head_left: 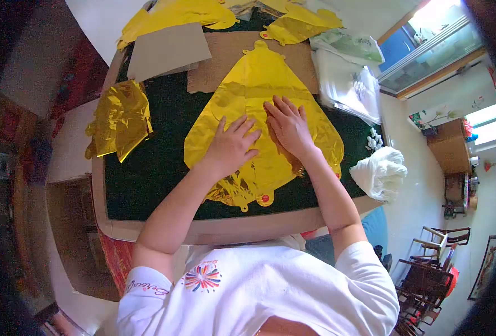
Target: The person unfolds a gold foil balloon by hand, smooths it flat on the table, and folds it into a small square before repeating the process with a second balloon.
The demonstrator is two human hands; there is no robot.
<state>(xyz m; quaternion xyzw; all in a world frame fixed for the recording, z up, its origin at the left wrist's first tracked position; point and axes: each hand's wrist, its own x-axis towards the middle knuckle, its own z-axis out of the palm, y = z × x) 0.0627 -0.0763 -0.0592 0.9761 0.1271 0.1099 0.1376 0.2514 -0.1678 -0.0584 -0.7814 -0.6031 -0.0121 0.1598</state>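
The yellow foil sheet [266,165] lay on the dark worktop [141,190], directly beneath both hands, its long axis running away from the person towards the narrow end. The fingers of the left hand [232,143] were spread open; those of the right hand [290,126], also extended, reached slightly farther (neither visibly gripped anything).

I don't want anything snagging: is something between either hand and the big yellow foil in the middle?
Nothing visible is. The left hand and right hand both appear to rest directly on the foil. The white cloth and plastic bags lie off to the right.
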